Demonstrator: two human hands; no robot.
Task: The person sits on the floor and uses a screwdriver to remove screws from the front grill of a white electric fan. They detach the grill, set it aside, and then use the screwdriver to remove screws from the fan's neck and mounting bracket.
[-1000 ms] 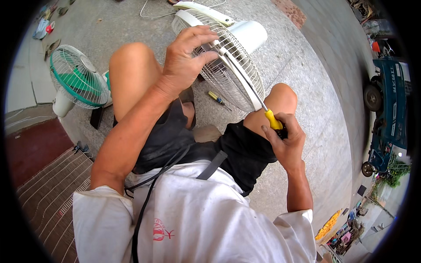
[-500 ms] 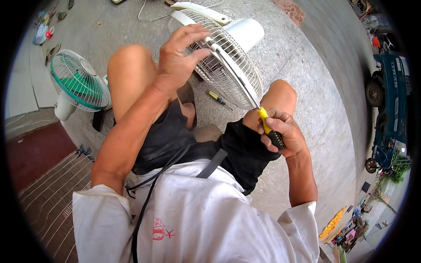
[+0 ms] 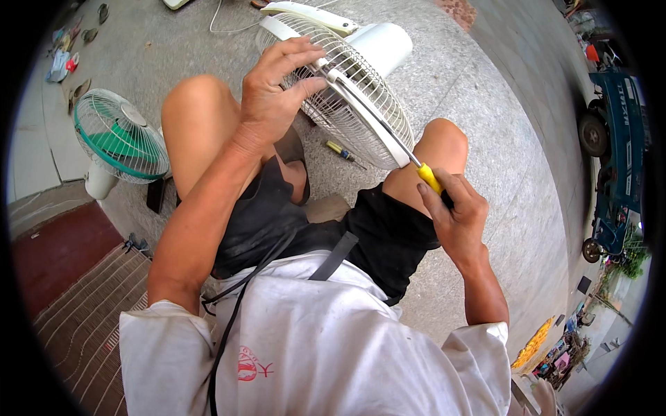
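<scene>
A white electric fan point(image 3: 383, 50) with a wire guard leans in front of my knees, its guard edge-on and slanting down to the right. My left hand point(image 3: 272, 90) grips the guard's white rim, fingers on top and thumb below. In my right hand point(image 3: 461, 213) is a screwdriver point(image 3: 429, 178) with a yellow and black handle. Its long metal shaft lies along the rim, pointing up-left toward my left hand; I cannot tell exactly where the tip rests. My right palm and fingers hide much of the black part of the handle.
On the concrete between my legs lies a small yellow and blue screwdriver point(image 3: 341, 152). A green and white fan point(image 3: 119, 135) stands at left, with a black flat object point(image 3: 156, 196) beside it. A striped mat point(image 3: 90, 312) lies at lower left, and a blue-green vehicle point(image 3: 616, 159) stands far right.
My right hand has shifted its grip, with the fingers now over the top of the handle and the back of the hand turned up. The screwdriver's shaft stands slightly away from the rim's lower end.
</scene>
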